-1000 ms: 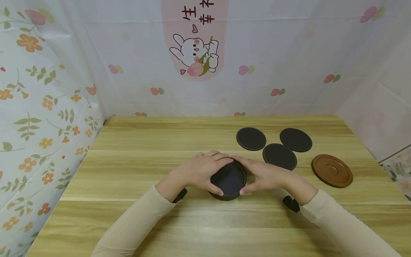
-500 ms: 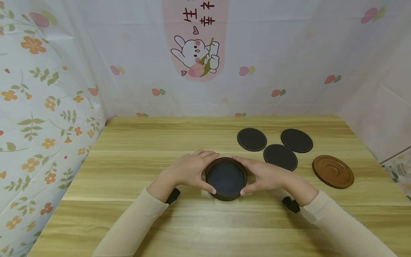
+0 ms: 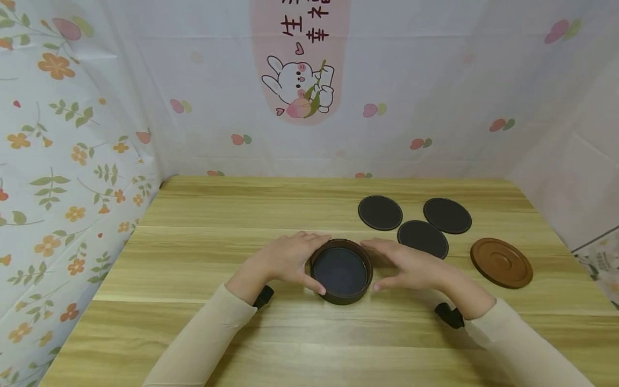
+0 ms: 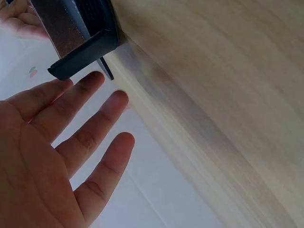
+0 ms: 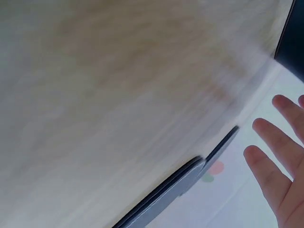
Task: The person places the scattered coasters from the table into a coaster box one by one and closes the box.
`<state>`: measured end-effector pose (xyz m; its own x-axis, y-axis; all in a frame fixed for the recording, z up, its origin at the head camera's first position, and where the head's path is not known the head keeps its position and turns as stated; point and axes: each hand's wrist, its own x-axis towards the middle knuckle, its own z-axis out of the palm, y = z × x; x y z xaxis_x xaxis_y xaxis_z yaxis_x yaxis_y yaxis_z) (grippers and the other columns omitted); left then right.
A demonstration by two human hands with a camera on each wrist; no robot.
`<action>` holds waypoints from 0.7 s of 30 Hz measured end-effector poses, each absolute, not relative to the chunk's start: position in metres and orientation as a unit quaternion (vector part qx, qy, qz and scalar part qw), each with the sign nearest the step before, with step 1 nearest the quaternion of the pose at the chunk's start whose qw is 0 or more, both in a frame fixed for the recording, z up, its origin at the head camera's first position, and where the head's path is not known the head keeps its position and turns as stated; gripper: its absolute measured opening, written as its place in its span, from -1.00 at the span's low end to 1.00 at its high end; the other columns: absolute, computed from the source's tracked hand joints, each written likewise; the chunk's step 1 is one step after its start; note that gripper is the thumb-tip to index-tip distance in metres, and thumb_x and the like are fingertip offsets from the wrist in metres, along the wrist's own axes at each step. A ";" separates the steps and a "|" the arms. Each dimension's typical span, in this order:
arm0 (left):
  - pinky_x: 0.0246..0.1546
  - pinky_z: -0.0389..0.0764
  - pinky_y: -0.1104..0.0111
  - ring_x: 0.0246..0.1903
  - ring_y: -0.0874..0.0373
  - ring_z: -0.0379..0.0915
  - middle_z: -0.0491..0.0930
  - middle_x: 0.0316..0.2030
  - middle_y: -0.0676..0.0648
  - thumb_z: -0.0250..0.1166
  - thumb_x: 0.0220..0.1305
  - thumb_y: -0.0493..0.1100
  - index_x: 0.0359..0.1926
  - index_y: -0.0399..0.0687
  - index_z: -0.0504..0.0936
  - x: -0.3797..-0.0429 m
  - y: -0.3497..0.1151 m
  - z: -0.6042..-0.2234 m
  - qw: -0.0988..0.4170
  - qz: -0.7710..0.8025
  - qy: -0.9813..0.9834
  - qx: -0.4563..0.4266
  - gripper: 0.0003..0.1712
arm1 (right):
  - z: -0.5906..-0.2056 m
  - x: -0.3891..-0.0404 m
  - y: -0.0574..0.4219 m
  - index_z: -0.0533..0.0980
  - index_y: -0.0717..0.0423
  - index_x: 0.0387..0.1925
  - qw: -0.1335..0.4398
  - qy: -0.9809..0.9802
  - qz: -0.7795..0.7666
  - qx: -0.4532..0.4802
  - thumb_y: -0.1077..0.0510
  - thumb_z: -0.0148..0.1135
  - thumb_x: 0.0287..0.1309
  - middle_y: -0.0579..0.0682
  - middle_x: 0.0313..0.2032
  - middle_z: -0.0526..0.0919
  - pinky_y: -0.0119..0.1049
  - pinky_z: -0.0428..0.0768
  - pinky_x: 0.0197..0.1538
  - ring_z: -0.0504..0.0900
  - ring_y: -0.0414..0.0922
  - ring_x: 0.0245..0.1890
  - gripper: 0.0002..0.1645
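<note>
A round, low black coaster holder (image 3: 341, 298) with a brown inner wall stands on the table in the head view, and a dark disc covers its floor. My left hand (image 3: 282, 262) is at the holder's left side, its thumb tip at the near rim. In the left wrist view, the fingers of this left hand (image 4: 71, 128) are straight and spread beside the holder (image 4: 90, 52). To the right of the holder, my right hand (image 3: 413, 264) is slightly apart from it, thumb and fingers spread. Straight fingers of the right hand (image 5: 280, 142) also show in the right wrist view.
Three flat black round coasters, a left one (image 3: 380, 213), a front one (image 3: 423, 239) and a back right one (image 3: 447, 215), lie beyond my right hand. Right of them is a brown wooden round lid or disc (image 3: 501, 263). A patterned cloth (image 3: 203, 129) bounds the table (image 3: 232, 204) behind.
My left hand has drawn leftward off the holder's top, uncovering its inside. Afterwards my right hand has moved slightly right, away from the rim. The holder stays about where it was.
</note>
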<state>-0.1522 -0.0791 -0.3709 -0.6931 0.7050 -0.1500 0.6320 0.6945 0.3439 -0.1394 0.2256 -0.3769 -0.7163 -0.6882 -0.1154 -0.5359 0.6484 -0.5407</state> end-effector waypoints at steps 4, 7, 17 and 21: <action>0.25 0.45 -0.07 0.41 -0.03 0.24 0.27 0.47 0.02 0.45 -0.11 0.49 0.54 0.00 0.15 -0.152 -0.081 -0.372 0.140 0.134 0.909 0.368 0.30 | -0.377 -0.136 0.237 0.19 0.17 0.47 0.133 0.906 -0.225 -0.333 -0.21 0.43 0.07 0.08 0.41 0.37 0.11 0.36 0.36 0.32 0.10 0.43 0.08; 0.27 0.44 -0.05 0.42 -0.04 0.24 0.27 0.46 0.02 0.44 -0.10 0.48 0.53 0.01 0.15 -0.153 -0.080 -0.373 0.142 0.136 0.909 0.368 0.29 | -0.376 -0.136 0.245 0.21 0.17 0.46 0.118 0.911 -0.219 -0.329 -0.23 0.40 0.10 0.09 0.40 0.38 0.14 0.35 0.35 0.31 0.14 0.42 0.05; 0.28 0.44 0.01 0.40 0.00 0.25 0.24 0.48 0.06 0.45 -0.09 0.47 0.54 0.04 0.13 -0.155 -0.077 -0.373 0.154 0.142 0.906 0.366 0.28 | -0.372 -0.145 0.263 0.23 0.17 0.46 0.105 0.926 -0.193 -0.307 -0.17 0.44 0.07 0.26 0.44 0.27 0.28 0.25 0.36 0.17 0.32 0.45 0.04; 0.31 0.42 0.04 0.40 0.00 0.25 0.24 0.48 0.04 0.45 -0.08 0.45 0.54 0.01 0.12 -0.155 -0.077 -0.372 0.160 0.145 0.905 0.367 0.28 | -0.371 -0.152 0.271 0.27 0.18 0.43 0.108 0.928 -0.206 -0.291 -0.12 0.46 0.08 0.29 0.46 0.21 0.32 0.23 0.35 0.15 0.35 0.45 -0.01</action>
